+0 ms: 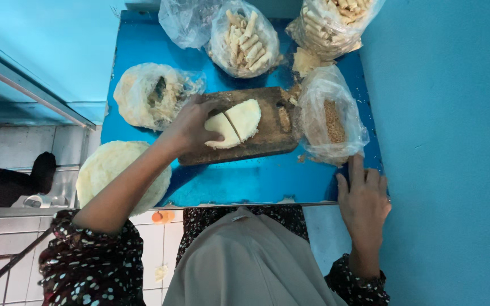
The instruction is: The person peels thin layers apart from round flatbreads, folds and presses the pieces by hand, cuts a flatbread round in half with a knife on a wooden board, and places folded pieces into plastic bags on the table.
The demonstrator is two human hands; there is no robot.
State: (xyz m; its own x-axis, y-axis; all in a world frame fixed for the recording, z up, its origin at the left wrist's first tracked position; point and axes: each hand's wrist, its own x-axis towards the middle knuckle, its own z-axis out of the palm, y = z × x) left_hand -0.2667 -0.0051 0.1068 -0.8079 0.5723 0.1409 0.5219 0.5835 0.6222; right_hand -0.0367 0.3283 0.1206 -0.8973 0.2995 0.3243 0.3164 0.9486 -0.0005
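On worn brown wooden board (256,141): pale round folded dough wrapper (235,123) | left hand (191,127) pressing its left edge, fingers together, fold running away | right hand (363,198) spread flat on blue table (245,181), farther off.

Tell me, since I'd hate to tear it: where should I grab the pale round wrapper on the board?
Probably the wrapper's free right edge, coming from the right. It lies flat on the wooden board, and the left hand covers its left side.
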